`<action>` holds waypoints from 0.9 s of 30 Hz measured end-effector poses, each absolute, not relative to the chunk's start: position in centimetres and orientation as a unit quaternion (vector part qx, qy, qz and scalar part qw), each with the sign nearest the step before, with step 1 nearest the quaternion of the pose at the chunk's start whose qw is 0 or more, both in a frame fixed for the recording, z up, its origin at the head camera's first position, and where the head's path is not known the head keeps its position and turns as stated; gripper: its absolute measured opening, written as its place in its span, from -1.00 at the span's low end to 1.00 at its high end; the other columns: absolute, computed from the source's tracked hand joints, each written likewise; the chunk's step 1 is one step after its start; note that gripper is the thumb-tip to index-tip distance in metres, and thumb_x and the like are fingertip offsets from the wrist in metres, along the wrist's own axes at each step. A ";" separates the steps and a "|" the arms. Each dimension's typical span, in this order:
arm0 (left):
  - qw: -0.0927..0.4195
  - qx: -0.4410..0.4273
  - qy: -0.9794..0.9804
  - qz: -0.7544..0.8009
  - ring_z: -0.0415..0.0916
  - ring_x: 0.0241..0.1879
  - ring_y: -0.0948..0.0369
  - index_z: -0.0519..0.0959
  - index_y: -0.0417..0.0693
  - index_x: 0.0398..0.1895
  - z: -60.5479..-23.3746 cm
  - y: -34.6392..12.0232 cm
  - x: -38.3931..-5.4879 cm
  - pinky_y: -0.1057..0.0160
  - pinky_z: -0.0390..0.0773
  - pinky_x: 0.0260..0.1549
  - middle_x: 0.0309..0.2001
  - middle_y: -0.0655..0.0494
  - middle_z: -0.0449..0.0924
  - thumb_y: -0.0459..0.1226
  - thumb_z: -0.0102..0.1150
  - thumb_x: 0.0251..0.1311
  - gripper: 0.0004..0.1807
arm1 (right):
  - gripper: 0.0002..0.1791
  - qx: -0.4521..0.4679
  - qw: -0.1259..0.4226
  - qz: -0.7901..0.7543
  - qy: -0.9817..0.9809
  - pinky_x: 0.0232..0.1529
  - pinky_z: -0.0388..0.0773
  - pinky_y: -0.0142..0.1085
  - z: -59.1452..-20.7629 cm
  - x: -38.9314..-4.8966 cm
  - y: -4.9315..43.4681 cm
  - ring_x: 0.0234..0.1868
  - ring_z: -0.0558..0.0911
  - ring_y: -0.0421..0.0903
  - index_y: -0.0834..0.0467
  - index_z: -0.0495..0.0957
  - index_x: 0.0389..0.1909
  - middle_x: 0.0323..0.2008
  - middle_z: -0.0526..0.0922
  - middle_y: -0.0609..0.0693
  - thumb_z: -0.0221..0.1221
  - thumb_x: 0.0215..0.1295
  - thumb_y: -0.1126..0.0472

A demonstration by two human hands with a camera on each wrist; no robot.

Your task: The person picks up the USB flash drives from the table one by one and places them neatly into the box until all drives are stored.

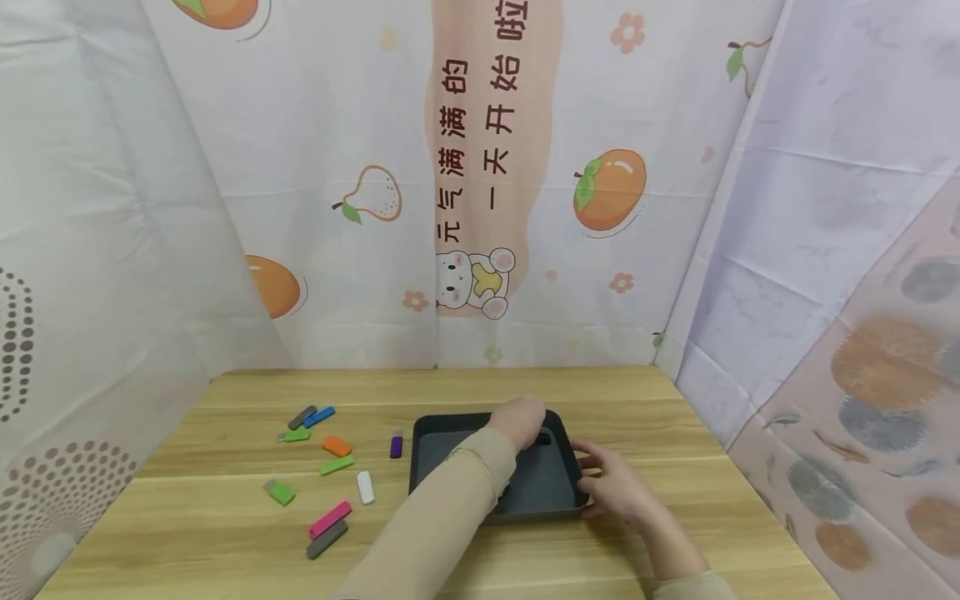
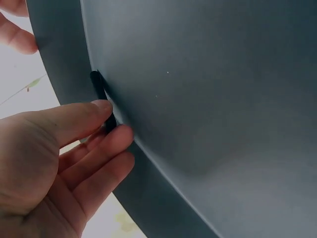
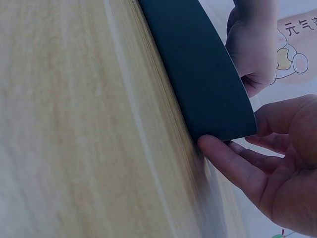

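A dark grey tray (image 1: 536,483) stands on the table. Inside it, by the far right wall, my left hand (image 1: 519,421) pinches a small black USB stick (image 2: 101,89) between thumb and fingertips. The left wrist view shows the stick close to the tray wall, its lower part covered by the fingers. At the tray's right side my right hand (image 1: 618,486) grips the wall, with fingertips on the rim and a digit low at the corner, as the right wrist view shows. My left forearm hides part of the tray.
Several USB sticks lie left of the tray: purple (image 1: 396,446), white (image 1: 365,487), orange (image 1: 337,446), pink (image 1: 330,520), blue (image 1: 319,417), plus green and grey ones. Printed curtains (image 1: 360,275) hang behind and beside the wooden table (image 1: 247,400).
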State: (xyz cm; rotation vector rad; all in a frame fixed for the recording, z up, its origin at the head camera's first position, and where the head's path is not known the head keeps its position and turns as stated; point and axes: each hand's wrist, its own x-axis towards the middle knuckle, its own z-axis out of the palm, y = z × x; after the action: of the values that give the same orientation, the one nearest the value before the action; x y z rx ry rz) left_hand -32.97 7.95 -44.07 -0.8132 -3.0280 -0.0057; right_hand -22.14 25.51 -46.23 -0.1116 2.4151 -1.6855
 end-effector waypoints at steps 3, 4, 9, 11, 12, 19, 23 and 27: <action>-0.005 -0.258 -0.966 0.001 0.59 -0.31 0.25 0.72 0.00 -0.25 -44.1 7.7 -32.9 0.24 0.59 -0.39 -0.17 0.10 0.70 -0.39 0.21 0.37 -0.86 | -0.26 -0.041 0.096 -0.571 0.814 -0.41 0.68 0.06 -46.3 -22.1 25.5 -0.04 0.64 0.21 0.28 0.24 0.50 0.19 0.42 0.45 0.04 0.25 0.57; -0.007 -0.258 -0.966 0.003 0.57 -0.32 0.25 0.73 -0.01 -0.26 -44.0 7.7 -32.8 0.24 0.59 -0.41 -0.17 0.09 0.70 -0.40 0.22 0.36 -0.86 | -0.26 -0.041 0.096 -0.572 0.814 -0.41 0.68 0.07 -46.4 -22.2 25.4 -0.04 0.64 0.21 0.29 0.23 0.50 0.19 0.42 0.45 0.04 0.25 0.57; -0.009 -0.258 -0.966 0.003 0.49 -0.42 0.25 0.74 -0.01 -0.33 -44.0 7.6 -32.8 0.24 0.55 -0.50 -0.23 0.08 0.71 -0.43 0.23 0.33 -0.83 | -0.25 -0.037 0.090 -0.576 0.811 -0.42 0.67 0.08 -46.6 -22.3 25.5 -0.04 0.63 0.21 0.28 0.25 0.49 0.18 0.42 0.44 0.05 0.23 0.57; -0.008 -0.255 -0.967 0.000 0.48 -0.43 0.25 0.73 0.01 -0.34 -44.0 7.6 -32.9 0.23 0.54 -0.52 -0.23 0.09 0.71 -0.43 0.22 0.33 -0.82 | -0.25 -0.035 0.089 -0.577 0.811 -0.43 0.67 0.08 -46.6 -22.4 25.5 -0.05 0.63 0.21 0.27 0.25 0.49 0.18 0.42 0.44 0.06 0.23 0.58; -0.007 -0.254 -0.967 0.001 0.48 -0.44 0.26 0.74 0.02 -0.35 -44.0 7.6 -32.9 0.23 0.54 -0.53 -0.24 0.09 0.71 -0.42 0.22 0.33 -0.81 | -0.25 -0.034 0.089 -0.577 0.811 -0.43 0.67 0.08 -46.6 -22.4 25.5 -0.05 0.63 0.21 0.27 0.26 0.49 0.18 0.43 0.44 0.06 0.23 0.58; 0.007 -0.251 -0.968 -0.002 0.51 -0.44 0.28 0.74 0.03 -0.33 -43.7 7.6 -32.7 0.23 0.58 -0.48 -0.27 0.12 0.72 -0.41 0.18 0.38 -0.79 | -0.26 -0.035 0.092 -0.578 0.810 -0.42 0.68 0.07 -46.6 -22.4 25.6 -0.06 0.63 0.19 0.28 0.24 0.49 0.19 0.42 0.44 0.05 0.24 0.58; 0.018 -0.249 -0.968 -0.006 0.54 -0.43 0.28 0.75 0.03 -0.32 -43.4 7.5 -32.4 0.23 0.61 -0.46 -0.28 0.11 0.72 -0.40 0.16 0.39 -0.78 | -0.26 -0.040 0.090 -0.578 0.810 -0.43 0.68 0.07 -46.6 -22.5 25.6 -0.06 0.64 0.20 0.29 0.24 0.49 0.18 0.42 0.45 0.05 0.23 0.58; 0.024 -0.251 -0.968 0.001 0.61 -0.35 0.25 0.75 0.03 -0.30 -43.4 7.5 -32.4 0.21 0.64 -0.41 -0.25 0.11 0.73 -0.40 0.14 0.40 -0.77 | -0.25 -0.043 0.089 -0.579 0.809 -0.43 0.67 0.08 -46.6 -22.4 25.6 -0.08 0.65 0.19 0.29 0.24 0.49 0.17 0.43 0.45 0.05 0.23 0.58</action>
State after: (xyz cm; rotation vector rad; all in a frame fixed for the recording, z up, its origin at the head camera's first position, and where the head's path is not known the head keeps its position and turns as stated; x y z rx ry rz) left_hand -32.41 7.53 -43.42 -0.7755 -2.9957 0.0046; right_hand -22.42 25.63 -46.59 -0.1280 2.4072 -1.7229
